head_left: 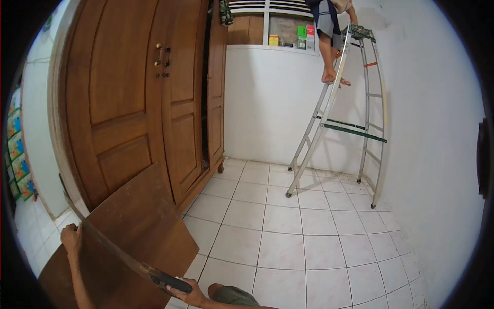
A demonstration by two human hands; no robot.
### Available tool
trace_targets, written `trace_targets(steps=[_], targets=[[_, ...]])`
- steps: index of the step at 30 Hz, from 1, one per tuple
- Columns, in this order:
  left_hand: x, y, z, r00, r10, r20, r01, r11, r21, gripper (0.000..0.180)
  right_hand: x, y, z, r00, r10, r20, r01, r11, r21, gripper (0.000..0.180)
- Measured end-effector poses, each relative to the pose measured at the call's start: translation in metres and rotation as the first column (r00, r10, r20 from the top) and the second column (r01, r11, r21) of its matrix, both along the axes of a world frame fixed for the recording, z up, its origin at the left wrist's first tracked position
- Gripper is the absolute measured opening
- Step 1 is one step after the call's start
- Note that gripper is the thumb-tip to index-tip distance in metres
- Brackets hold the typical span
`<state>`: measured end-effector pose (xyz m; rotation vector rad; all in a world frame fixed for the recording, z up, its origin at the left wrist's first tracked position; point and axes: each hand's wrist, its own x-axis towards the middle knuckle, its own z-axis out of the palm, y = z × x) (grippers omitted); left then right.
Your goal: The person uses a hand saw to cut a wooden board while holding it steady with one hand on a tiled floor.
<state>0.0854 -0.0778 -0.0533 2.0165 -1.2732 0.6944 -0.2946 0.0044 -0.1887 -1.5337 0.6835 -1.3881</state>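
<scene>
A brown wooden board (136,216) leans in front of me at the lower left, next to the wardrobe. My left hand (71,238) grips the board's left edge. My right hand (186,292) is closed on the black handle of a hand saw (128,260), whose long blade runs up and to the left across the board's face. My knee shows beside the right hand at the bottom edge.
A tall brown wooden wardrobe (139,98) fills the left. Another person's bare legs (329,56) stand high on an aluminium stepladder (339,118) against the white back wall. White floor tiles (303,232) spread between me and the ladder.
</scene>
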Motion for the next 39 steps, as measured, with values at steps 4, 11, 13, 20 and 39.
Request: trace_targets(steps=[4, 11, 13, 20, 39], targets=[[-0.007, 0.004, 0.001, 0.999, -0.002, -0.036, 0.001, 1.0, -0.015, 0.04, 0.0, -0.009, -0.011, 0.997, 0.068, 0.046, -0.071, 0.996, 0.048, 0.018], [0.006, -0.003, -0.011, 0.998, 0.007, 0.06, -0.001, 0.994, -0.108, 0.04, -0.005, -0.012, 0.001, 0.99, 0.12, 0.079, -0.122, 0.992, 0.023, 0.018], [-0.003, 0.0, -0.003, 1.0, 0.002, -0.017, -0.002, 0.999, -0.034, 0.039, -0.006, -0.013, -0.002, 0.99, 0.126, 0.058, -0.131, 0.986, 0.102, 0.017], [0.005, -0.005, -0.01, 0.999, -0.019, 0.031, 0.022, 0.996, -0.083, 0.037, -0.005, -0.008, 0.007, 0.992, 0.106, 0.066, -0.111, 0.991, 0.077, 0.017], [0.001, 0.0, -0.006, 1.0, 0.025, -0.019, -0.025, 0.999, -0.024, 0.036, -0.002, -0.009, -0.001, 0.995, 0.098, -0.012, -0.096, 0.987, 0.131, 0.019]])
